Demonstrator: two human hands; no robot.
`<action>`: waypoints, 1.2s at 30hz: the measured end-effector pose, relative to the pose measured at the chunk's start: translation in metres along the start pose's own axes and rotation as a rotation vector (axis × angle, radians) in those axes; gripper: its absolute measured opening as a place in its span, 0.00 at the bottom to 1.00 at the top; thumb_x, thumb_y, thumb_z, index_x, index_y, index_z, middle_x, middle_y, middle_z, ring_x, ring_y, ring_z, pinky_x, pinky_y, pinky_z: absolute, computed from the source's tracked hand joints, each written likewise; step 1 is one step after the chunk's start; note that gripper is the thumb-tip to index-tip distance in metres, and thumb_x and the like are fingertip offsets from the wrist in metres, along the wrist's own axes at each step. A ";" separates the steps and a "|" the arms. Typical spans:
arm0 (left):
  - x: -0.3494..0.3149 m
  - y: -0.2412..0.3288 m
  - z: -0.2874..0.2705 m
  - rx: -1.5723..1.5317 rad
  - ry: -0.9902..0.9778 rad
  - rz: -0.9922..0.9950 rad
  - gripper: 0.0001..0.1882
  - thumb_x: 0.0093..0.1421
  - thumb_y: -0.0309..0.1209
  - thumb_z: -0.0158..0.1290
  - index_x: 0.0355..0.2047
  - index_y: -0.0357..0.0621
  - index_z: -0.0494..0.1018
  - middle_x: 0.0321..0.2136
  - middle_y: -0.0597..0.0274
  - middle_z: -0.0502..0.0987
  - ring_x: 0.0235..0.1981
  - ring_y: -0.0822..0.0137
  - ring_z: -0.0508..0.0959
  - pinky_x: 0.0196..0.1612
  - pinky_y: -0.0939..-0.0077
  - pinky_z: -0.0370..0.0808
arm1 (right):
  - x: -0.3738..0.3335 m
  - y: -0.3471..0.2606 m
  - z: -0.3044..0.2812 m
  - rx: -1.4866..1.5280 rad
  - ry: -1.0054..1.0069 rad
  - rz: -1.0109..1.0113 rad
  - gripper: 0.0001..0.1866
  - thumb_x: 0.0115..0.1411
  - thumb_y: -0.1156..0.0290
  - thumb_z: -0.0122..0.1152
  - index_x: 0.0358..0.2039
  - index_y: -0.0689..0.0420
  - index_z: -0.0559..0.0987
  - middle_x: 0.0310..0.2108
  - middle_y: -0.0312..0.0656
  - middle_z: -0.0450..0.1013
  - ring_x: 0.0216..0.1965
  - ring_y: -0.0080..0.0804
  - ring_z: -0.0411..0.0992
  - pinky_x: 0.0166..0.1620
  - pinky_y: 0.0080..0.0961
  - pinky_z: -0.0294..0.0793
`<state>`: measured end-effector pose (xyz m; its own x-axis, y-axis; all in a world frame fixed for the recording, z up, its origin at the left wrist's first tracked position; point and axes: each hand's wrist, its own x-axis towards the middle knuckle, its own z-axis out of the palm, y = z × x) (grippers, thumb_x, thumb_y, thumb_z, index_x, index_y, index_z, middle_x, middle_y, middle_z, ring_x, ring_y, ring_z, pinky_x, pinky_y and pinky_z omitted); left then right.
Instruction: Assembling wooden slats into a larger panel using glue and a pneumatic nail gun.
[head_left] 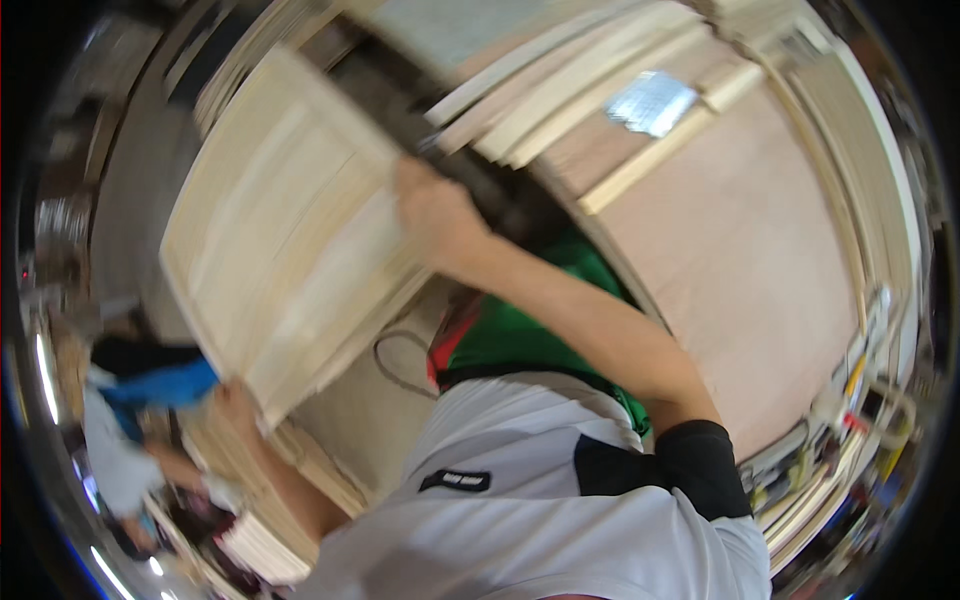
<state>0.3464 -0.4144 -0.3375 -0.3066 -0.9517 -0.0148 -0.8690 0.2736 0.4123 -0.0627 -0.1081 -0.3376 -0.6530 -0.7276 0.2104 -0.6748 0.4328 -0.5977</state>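
A pale wooden panel (290, 220) is held up in front of me on the left, tilted, with faint seams running across its face. My right hand (435, 215) is closed on its right edge, blurred by motion. Lower down, my left hand (238, 405) grips the panel's near left corner, and its fingers are partly hidden. Beneath the panel's lower left corner there is a stack of pale wood pieces (325, 465).
To my right stands a workbench (740, 270) with wooden strips (590, 75) and a shiny silver packet (652, 103) on it. Tools (860, 410) crowd its near right edge. Another person (125, 440) is at the far left. A cable loop (400, 362) lies below the panel.
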 end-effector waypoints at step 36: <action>-0.101 0.024 -0.007 -0.126 -0.233 0.225 0.53 0.43 0.08 0.54 0.69 0.47 0.46 0.61 0.52 0.61 0.59 0.59 0.64 0.58 0.73 0.66 | -0.034 0.052 -0.022 0.219 -0.058 -0.396 0.45 0.50 0.74 0.66 0.65 0.59 0.50 0.53 0.58 0.67 0.39 0.57 0.75 0.41 0.41 0.78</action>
<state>0.3591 -0.3122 -0.3195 -0.5782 -0.8081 -0.1122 -0.7190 0.4397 0.5383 -0.0835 -0.0486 -0.3589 -0.3351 -0.8455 0.4158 -0.7758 -0.0028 -0.6309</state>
